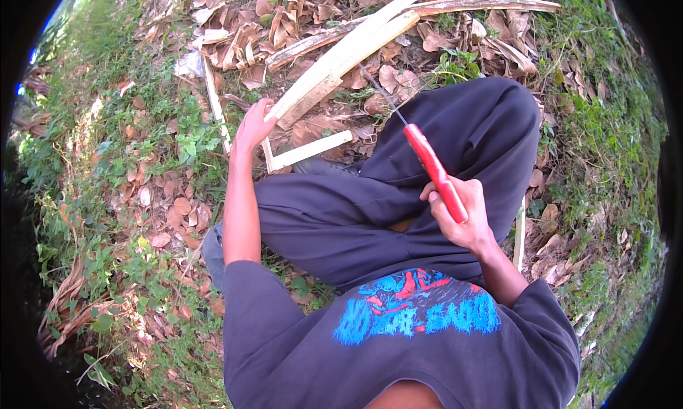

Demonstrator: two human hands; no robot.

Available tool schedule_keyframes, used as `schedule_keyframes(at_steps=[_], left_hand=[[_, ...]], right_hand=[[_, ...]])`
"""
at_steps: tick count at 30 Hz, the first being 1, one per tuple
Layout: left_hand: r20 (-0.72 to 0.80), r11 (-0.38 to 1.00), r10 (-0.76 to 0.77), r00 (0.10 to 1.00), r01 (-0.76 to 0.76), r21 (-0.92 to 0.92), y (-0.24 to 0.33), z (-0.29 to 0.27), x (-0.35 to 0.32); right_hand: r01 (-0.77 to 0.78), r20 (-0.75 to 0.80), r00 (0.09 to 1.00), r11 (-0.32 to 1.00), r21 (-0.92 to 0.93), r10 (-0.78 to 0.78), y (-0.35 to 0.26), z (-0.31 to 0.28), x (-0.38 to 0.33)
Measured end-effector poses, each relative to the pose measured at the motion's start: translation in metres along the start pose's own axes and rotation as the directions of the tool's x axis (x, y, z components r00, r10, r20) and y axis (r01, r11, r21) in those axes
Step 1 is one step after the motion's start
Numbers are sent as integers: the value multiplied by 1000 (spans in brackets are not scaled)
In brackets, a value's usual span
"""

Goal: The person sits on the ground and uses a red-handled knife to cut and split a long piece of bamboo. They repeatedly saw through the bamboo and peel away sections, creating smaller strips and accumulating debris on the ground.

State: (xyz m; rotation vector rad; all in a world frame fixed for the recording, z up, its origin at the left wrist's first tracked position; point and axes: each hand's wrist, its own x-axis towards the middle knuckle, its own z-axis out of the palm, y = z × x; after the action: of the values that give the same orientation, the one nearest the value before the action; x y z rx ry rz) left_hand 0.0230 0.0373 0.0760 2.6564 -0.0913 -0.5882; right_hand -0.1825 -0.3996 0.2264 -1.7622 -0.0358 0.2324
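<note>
Your right fingers close round the red-handled blade (435, 168), its tip beside the pale wood (348, 54) ahead; your left hand (254, 126) meets the wood's near end, grip unclear. You seem to be positioning both; next calls for steady wood.

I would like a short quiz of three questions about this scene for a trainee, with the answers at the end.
1. Which hand holds the red-handled tool?
2. True or false: the left hand is at the near end of the pale split wood.
3. Which of these is in the picture? A) a hammer; B) dry leaves; C) a bucket.
Key: 1. The right hand. 2. True. 3. B.
</note>
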Motion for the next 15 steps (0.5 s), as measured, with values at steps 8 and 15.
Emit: schedule_keyframes(at_steps=[8,15], left_hand=[[140,866,247,959,-283,411,24,39,-97],[-55,909,389,920,-373,185,32,13,-95]], right_hand=[[-77,-108,991,996,36,81,13,-1,-9],[-2,-84,996,997,77,9,-1,-3,-20]])
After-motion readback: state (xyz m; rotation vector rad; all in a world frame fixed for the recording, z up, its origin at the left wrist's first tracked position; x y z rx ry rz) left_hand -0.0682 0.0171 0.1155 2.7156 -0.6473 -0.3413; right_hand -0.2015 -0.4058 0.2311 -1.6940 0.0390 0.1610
